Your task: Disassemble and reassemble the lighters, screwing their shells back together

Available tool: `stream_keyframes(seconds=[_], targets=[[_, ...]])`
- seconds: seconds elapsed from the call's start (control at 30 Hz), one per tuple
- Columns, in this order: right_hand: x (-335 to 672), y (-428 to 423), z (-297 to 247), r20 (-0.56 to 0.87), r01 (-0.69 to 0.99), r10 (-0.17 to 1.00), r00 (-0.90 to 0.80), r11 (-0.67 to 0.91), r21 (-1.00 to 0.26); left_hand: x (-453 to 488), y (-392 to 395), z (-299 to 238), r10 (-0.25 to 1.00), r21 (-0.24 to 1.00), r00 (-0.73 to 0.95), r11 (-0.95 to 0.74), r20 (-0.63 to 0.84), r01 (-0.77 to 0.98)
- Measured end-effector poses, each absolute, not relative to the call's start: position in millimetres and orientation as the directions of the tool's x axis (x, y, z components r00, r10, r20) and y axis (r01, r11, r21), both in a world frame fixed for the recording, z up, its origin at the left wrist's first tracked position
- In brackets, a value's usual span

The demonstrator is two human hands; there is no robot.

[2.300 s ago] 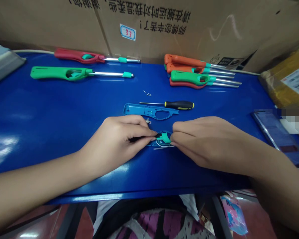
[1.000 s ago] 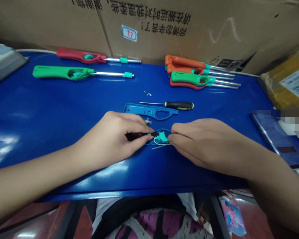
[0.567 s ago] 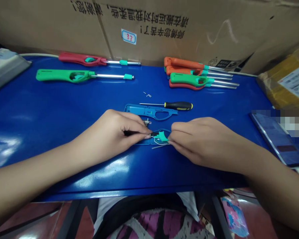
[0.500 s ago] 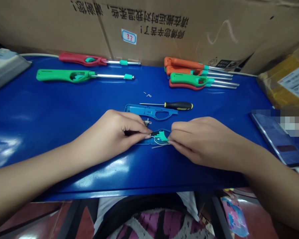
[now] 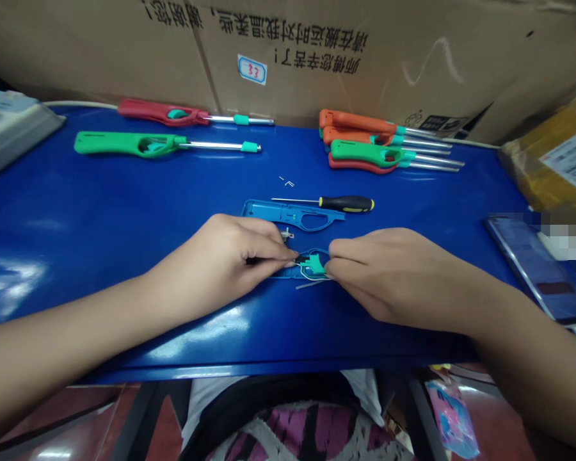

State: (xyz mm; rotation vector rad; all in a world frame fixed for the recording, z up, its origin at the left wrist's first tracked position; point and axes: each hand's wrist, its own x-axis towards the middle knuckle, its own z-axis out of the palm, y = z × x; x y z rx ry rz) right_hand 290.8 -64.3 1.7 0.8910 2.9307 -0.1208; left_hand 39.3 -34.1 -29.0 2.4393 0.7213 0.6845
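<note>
On the table lies a blue lighter half-shell (image 5: 288,273), partly hidden beneath my hands. Over it sits a green trigger (image 5: 315,264) with a black piece (image 5: 301,258) on its left and a thin white wire (image 5: 307,276) looping below. My left hand (image 5: 249,253) is closed, thumb and forefinger pinching the black piece. From the other side my right hand (image 5: 379,272) is closed with its fingertips on the trigger's right end. A small metal fitting (image 5: 287,235) peeks out behind my left fingers. The other blue half-shell (image 5: 295,214) rests just beyond, with its inside facing up.
A black and yellow screwdriver (image 5: 347,203) and several tiny pale pieces (image 5: 288,183) lie behind the shells. Assembled lighters, red (image 5: 158,112), green (image 5: 125,143) and a stacked group (image 5: 365,152), line the back. A cardboard box (image 5: 288,64) stands behind; a phone (image 5: 537,269) lies right.
My left fingertips have shifted slightly right, closer to the green trigger, still pinching the black piece. My right hand stays nearly in place. The whole view has shifted a little.
</note>
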Motion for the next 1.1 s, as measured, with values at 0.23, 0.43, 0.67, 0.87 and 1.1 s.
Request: stream_keyframes(seconds=[0.23,0.43,0.67,0.87,1.1], targets=[[289,-64,2,-0.106,0.558,0.550,-0.829,0.827,-0.072,38,-39,-30,0.427,0.175,0.831,-0.904,0.356,0.389],[291,-65,2,-0.120,0.557,0.546,-0.829,0.826,-0.083,37,-34,-29,0.380,0.171,0.861,-0.925,0.339,0.340],[291,-66,2,-0.129,0.564,0.553,-0.823,0.821,-0.083,40,-31,-38,0.509,0.437,0.770,-0.835,0.384,0.334],[292,-67,4,-0.135,0.576,0.564,-0.815,0.814,-0.072,41,-29,-38,0.468,0.393,0.799,-0.862,0.377,0.320],[291,-67,3,-0.132,0.576,0.565,-0.814,0.815,-0.060,42,-28,-42,0.496,0.417,0.775,-0.846,0.392,0.331]])
